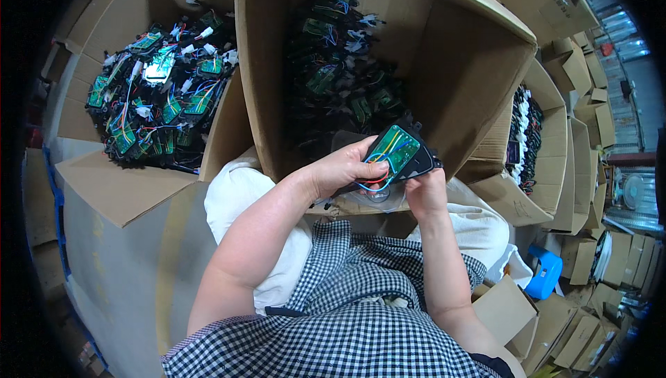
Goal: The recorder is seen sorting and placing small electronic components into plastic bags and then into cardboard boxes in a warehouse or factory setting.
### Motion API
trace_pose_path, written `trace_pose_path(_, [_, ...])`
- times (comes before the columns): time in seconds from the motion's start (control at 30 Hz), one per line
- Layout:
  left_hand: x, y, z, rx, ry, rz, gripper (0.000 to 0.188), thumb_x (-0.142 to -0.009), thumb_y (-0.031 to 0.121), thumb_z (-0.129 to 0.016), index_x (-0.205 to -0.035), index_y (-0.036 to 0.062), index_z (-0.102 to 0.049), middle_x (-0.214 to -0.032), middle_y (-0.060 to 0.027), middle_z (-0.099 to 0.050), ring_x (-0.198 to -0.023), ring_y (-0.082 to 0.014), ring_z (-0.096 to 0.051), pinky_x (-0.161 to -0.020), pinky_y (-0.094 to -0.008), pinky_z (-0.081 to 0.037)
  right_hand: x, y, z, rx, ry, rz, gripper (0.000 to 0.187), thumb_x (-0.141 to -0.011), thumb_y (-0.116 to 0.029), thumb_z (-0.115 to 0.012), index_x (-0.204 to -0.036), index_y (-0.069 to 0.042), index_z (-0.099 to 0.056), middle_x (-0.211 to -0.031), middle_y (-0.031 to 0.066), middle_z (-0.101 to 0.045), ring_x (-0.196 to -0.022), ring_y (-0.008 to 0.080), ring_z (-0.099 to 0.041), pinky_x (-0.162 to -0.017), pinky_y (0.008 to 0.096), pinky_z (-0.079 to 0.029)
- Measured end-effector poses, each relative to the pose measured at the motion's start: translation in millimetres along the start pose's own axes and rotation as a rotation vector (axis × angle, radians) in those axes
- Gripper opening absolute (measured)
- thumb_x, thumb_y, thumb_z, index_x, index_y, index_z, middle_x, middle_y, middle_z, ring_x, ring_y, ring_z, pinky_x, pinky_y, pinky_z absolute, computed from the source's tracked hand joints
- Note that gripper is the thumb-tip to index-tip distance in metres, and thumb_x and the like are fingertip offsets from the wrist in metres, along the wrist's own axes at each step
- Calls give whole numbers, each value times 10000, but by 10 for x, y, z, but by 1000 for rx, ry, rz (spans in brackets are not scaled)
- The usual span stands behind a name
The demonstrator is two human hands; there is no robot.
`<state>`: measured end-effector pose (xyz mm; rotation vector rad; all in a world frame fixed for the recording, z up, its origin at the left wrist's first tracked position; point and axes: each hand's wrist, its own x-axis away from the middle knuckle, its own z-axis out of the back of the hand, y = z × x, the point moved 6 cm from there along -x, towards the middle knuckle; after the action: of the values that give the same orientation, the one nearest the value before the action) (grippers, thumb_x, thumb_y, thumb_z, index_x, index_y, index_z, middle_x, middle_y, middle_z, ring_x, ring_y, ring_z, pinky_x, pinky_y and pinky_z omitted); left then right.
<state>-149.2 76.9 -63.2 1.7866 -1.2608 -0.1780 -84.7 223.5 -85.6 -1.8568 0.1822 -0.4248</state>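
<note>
Over the near edge of a large open cardboard box (479, 66), I hold a black plastic housing (422, 161) with a green circuit board (397, 145) on its upper face. My left hand (340, 168) is closed around its left side, the thumb pressing near the board's lower edge. Red, yellow, blue and white wires (378, 185) curl out below that thumb. At the lower right corner, my right hand (427, 189) pinches the housing; its fingertips are partly hidden. Inside the large box, a heap of similar black units (322, 80) with green boards and white connectors rises along the left side.
Left of the large box, another open carton (132, 187) holds many wired boards (166, 100). A carton on the right (548, 149) contains dark parts with white connectors. A blue plastic stool-like object (544, 272) stands at lower right, among stacked cardboard boxes (572, 336).
</note>
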Motion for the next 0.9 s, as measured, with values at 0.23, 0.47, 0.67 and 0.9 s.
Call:
trace_pose_path(0.23, [73,234,49,170,-83,-88,580,-838,217,-681,-1331,107,-396,-1018,-38,-621,-813,-79,-610,-666,-205,-516,197,145,23,-261,-467,-520,112,-854,2,-540,-949,-36,-584,-710,117,-636,-498,174,-591,-582,272,-517])
trace_pose_path(0.47, [112,302,-52,103,-79,-146,628,-817,222,-716,-1316,50,-376,-1033,-38,-608,-911,-108,-585,-814,-248,-485,201,-295,362,-649,-659,170,665,-823,-483,-616,-1343,-99,-458,-1364,192,-449,-898,226,-635,-1046,433,-313])
trace_pose_path(0.67, [-13,218,-13,-766,-56,-167,440,-843,216,-668,-1204,68,-464,-1030,-130,-620,-961,-197,-601,-827,-322,-476,-13,-843,78,122,-403,333,781,-744,-516,-680,-1338,-60,-457,-1421,170,-379,-1329,278,-355,-1134,457,-135])
trace_pose_path(0.9, [21,7,-184,-1446,-137,-123,247,-854,217,-600,-1061,110,-518,-1000,-121,-577,-905,-301,-592,-732,-416,-480,-632,-134,-230,980,-477,-264,556,-807,-443,-658,-1090,33,-609,-1077,151,-652,-977,262,-603,-822,351,-480])
